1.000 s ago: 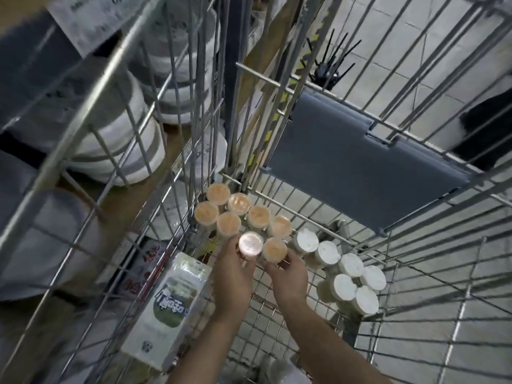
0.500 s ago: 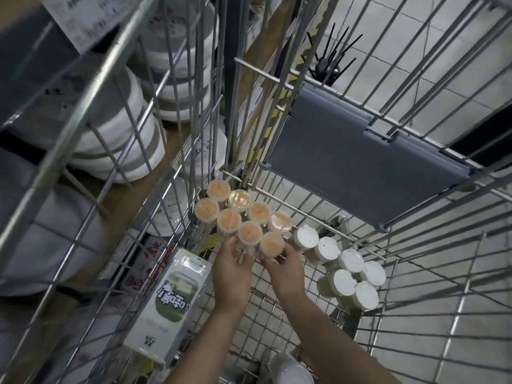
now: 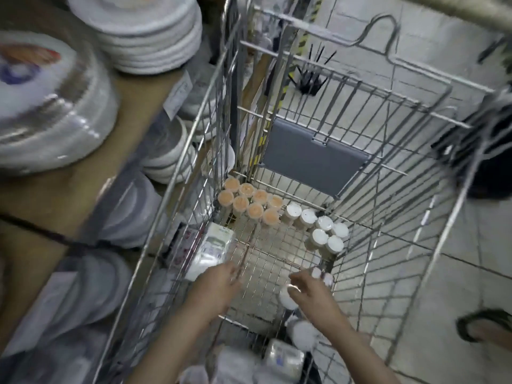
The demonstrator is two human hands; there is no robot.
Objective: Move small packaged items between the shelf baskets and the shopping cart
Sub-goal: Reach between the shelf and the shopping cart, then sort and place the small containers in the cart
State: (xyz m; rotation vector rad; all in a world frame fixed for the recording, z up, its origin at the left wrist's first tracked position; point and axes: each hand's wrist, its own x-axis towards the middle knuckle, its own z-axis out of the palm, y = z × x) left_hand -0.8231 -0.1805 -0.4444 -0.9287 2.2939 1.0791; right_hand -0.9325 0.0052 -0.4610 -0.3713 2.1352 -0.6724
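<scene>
Orange-lidded tubes [image 3: 249, 202] stood clustered in the far left corner of the shopping cart [image 3: 360, 151], white-lidded tubes [image 3: 318, 227] just beside them. Nearer, the left hand [image 3: 219, 284] and right hand [image 3: 310, 292] hovered with loose fingers, holding nothing. Plate stacks [image 3: 149, 31] filled the shelf.

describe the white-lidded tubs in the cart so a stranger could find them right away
Look into the wire shopping cart, at the far end of its floor below the grey flap. The white-lidded tubs stand bunched right of the orange-lidded tubs; only lid colour separates the two bunches.
</scene>
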